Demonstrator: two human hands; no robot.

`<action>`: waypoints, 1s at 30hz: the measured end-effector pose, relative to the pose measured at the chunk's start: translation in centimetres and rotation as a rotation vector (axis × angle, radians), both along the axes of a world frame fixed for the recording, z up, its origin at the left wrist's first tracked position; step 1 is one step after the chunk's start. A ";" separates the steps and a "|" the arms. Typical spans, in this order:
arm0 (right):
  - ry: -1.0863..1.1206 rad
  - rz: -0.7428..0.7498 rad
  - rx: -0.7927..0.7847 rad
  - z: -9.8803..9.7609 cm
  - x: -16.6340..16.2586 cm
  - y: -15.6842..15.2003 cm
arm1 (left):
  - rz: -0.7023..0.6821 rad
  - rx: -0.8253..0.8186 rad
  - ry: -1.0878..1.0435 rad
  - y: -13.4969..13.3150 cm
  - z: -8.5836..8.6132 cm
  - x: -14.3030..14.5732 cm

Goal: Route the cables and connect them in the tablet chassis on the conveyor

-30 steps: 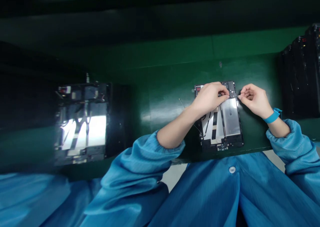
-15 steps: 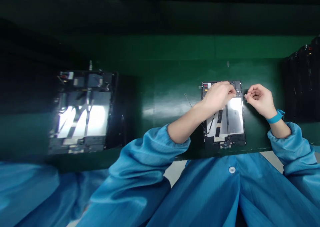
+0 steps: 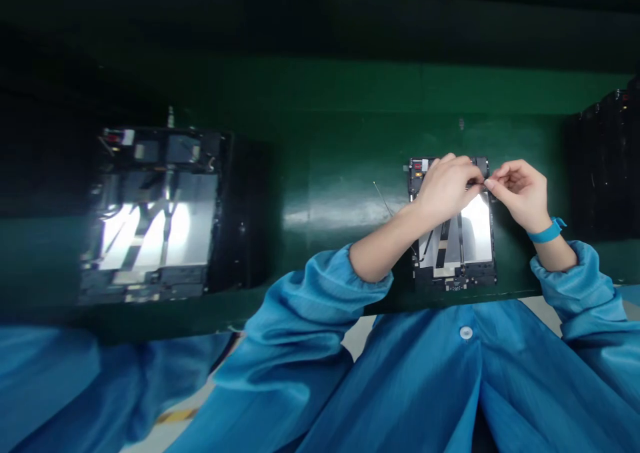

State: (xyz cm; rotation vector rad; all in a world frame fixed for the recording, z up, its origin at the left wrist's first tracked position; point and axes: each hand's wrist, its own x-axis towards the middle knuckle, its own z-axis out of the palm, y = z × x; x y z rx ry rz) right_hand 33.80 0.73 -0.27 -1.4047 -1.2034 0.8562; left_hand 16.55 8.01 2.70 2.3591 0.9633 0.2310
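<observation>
An opened tablet (image 3: pixel 477 230) lies on the green bench in front of me, its silvery battery panels and dark flat cables exposed. Over its upper part reaches my left hand (image 3: pixel 450 181), thumb and forefinger pinched close to the tablet's upper right edge. My right hand (image 3: pixel 523 193) comes in from the right, also pinched, and its fingertips meet or nearly meet those of the left. Whatever is between the fingers is too small to make out. A thin dark wire (image 3: pixel 383 198) sticks out past the tablet's left side, partly hidden by my forearm.
Another opened tablet (image 3: pixel 193 233) lies at the left, blurred, with a dark block beside it. A row of dark upright units (image 3: pixel 595 173) stands at the right end of the green bench (image 3: pixel 340 173). A blue sleeve (image 3: pixel 45 380) of another person shows at lower left.
My right hand has moved left, over the tablet's edge, to my left hand's fingertips. The left hand has shifted slightly right. The whole view has shifted a little.
</observation>
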 end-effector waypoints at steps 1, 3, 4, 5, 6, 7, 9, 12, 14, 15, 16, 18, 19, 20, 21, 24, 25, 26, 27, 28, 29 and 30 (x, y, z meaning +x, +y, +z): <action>0.006 0.009 -0.019 -0.1 -0.1 0.1 | 0.045 -0.013 -0.013 0.0 -0.2 -0.1; 0.016 0.029 -0.071 -0.5 -0.2 0.3 | 0.124 -0.025 -0.024 -0.1 -0.6 -0.2; 0.018 0.039 -0.098 -0.7 -0.2 0.4 | 0.150 -0.029 -0.021 -0.2 -0.7 -0.2; 0.019 0.049 -0.121 -0.9 -0.1 0.5 | 0.170 -0.033 -0.014 -0.2 -0.8 -0.2; 0.021 0.055 -0.137 -1.1 -0.1 0.5 | 0.184 -0.037 -0.006 -0.3 -0.8 -0.2; 0.027 0.060 -0.149 -1.2 -0.1 0.6 | 0.191 -0.040 -0.001 -0.3 -0.8 -0.1; 0.049 0.064 -0.159 -1.4 0.0 0.7 | 0.197 -0.042 -0.001 -0.4 -0.7 0.0; 0.084 0.073 -0.170 -1.3 0.1 0.7 | 0.191 -0.055 0.009 -0.3 -0.4 0.1; 0.101 0.080 -0.171 -1.3 0.1 0.7 | 0.186 -0.075 0.030 -0.2 -0.1 0.1; 0.103 0.080 -0.169 -1.3 0.1 0.7 | 0.184 -0.084 0.038 -0.2 0.0 0.1; 0.102 0.078 -0.169 -1.3 0.1 0.7 | 0.183 -0.091 0.041 -0.1 0.0 0.1; 0.094 0.079 -0.178 -1.3 0.2 0.7 | 0.184 -0.099 0.038 -0.1 0.1 0.1; 0.091 0.083 -0.185 -1.3 0.3 0.7 | 0.186 -0.101 0.035 -0.1 0.1 0.1; 0.090 0.090 -0.190 -1.2 0.3 0.7 | 0.186 -0.101 0.033 -0.1 0.1 0.1; 0.092 0.096 -0.194 -1.2 0.3 0.7 | 0.187 -0.101 0.030 -0.1 0.0 0.1; 0.088 0.104 -0.199 -1.1 0.4 0.6 | 0.184 -0.098 0.014 -0.1 -0.2 0.1; 0.079 0.105 -0.199 -1.1 0.4 0.5 | 0.183 -0.097 0.008 -0.1 -0.3 0.1; 0.065 0.104 -0.198 -1.1 0.3 0.5 | 0.183 -0.097 0.003 -0.1 -0.4 0.1; 0.045 0.100 -0.195 -1.1 0.2 0.5 | 0.183 -0.095 -0.003 -0.1 -0.4 0.1; 0.025 0.095 -0.189 -1.1 0.2 0.4 | 0.182 -0.093 -0.007 -0.1 -0.5 0.1; 0.009 0.091 -0.183 -1.1 0.1 0.4 | 0.181 -0.089 -0.011 -0.1 -0.6 0.0; 0.001 0.089 -0.179 -1.1 0.1 0.4 | 0.179 -0.086 -0.014 -0.1 -0.6 0.0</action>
